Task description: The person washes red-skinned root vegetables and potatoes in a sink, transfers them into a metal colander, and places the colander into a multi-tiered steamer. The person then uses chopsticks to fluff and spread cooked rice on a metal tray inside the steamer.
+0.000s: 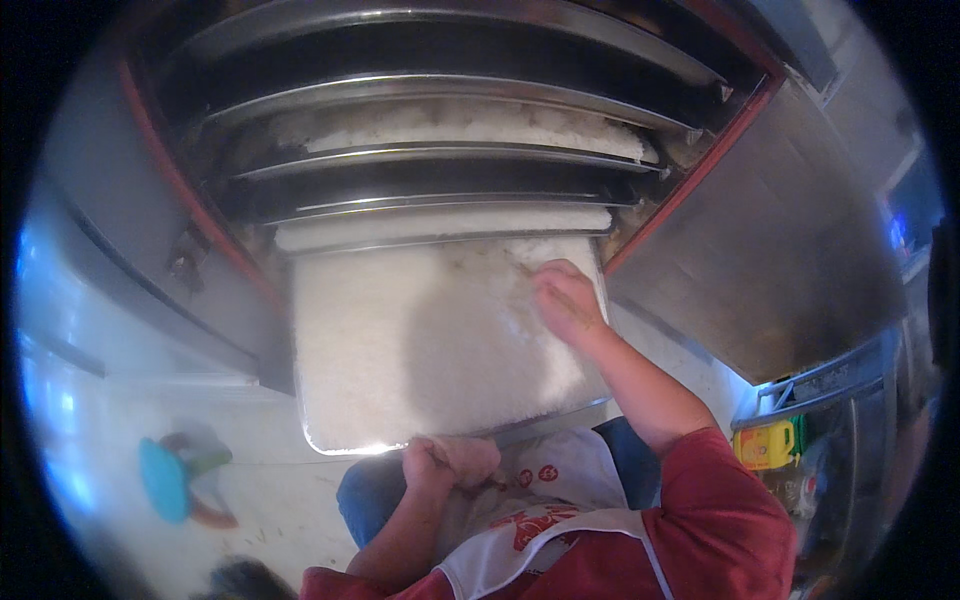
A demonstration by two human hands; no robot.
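Note:
A metal tray (pixel 307 435) juts out of a tall steaming cabinet towards my lap. It is filled almost level with white grains that look like cooked rice (pixel 352 337). My left hand (pixel 431 469) is closed on a folded pinkish cloth (pixel 476 457) at the tray's front edge. Whether the cloth wraps the rim cannot be made out. Over the far right part of the rice is my right hand (pixel 566 304), its fingers curled down at the surface. Blur hides whether they pinch anything. A round shadow darkens the middle of the rice.
Above the tray, more trays (pixel 450 154) sit stacked in the cabinet, at least two with white grains. The metal cabinet door (pixel 765 232) swings open at right. A turquoise stool (pixel 163 480) stands on the floor at left. A yellow jug (pixel 765 444) rests on a shelf at right.

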